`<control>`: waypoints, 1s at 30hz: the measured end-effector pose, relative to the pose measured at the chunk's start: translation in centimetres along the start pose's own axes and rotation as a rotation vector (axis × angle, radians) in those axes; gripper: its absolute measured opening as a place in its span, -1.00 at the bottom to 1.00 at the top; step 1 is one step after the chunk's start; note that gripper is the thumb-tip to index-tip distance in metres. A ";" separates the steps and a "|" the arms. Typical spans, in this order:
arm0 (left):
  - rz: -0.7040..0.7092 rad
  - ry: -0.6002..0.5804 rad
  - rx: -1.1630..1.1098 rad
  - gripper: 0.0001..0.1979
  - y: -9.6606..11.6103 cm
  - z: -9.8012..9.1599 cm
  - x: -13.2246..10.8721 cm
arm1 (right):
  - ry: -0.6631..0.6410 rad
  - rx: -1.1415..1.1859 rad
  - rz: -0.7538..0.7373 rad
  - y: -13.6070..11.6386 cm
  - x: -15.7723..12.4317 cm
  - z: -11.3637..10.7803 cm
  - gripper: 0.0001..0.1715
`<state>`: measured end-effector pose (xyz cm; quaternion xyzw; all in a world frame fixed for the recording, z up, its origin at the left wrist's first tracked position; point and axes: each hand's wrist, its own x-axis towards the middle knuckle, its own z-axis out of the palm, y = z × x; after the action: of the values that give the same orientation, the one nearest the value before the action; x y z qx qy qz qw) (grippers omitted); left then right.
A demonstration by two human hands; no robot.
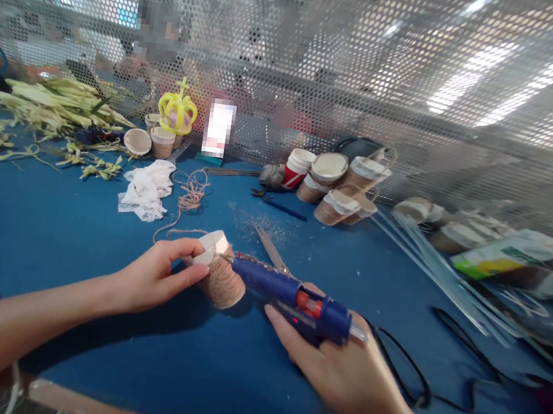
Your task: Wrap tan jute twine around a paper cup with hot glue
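Observation:
In my left hand is a small paper cup wrapped in brown twine, tilted on its side, its white rim pinched between thumb and fingers. My right hand grips a blue glue gun with a clear glue stick protruding from its back. The gun's nozzle is at the cup's side, just below the rim; whether it touches is too small to tell. A strand of twine runs from a loose tangle to the cup. Scissors lie just behind the gun.
Twine-wrapped cups stand at the back right, near clear glue sticks and a green-and-white carton. White cloth, dried husks and a yellow crown are at the left. Black cable lies right; a perforated metal screen stands behind.

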<state>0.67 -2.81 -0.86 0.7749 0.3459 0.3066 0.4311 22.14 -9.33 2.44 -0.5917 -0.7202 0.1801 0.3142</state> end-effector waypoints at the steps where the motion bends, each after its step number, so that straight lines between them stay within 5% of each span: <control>1: 0.001 -0.002 0.004 -0.80 0.0 0.0 0.0 | -0.009 -0.006 0.003 -0.1 0.0 0.0 -0.87; 20: 0.058 -0.017 -0.007 -0.81 0.4 -0.2 -0.1 | -0.021 0.015 -0.017 -0.5 -0.2 0.0 -0.88; 30: 0.082 -0.009 0.115 -0.62 -0.8 -0.6 -0.3 | -0.074 -0.027 0.057 -1.6 1.1 -1.4 -0.84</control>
<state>-0.16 -2.50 -1.40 0.8133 0.3291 0.3000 0.3745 21.77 -8.76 4.77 -0.6090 -0.7167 0.2010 0.2739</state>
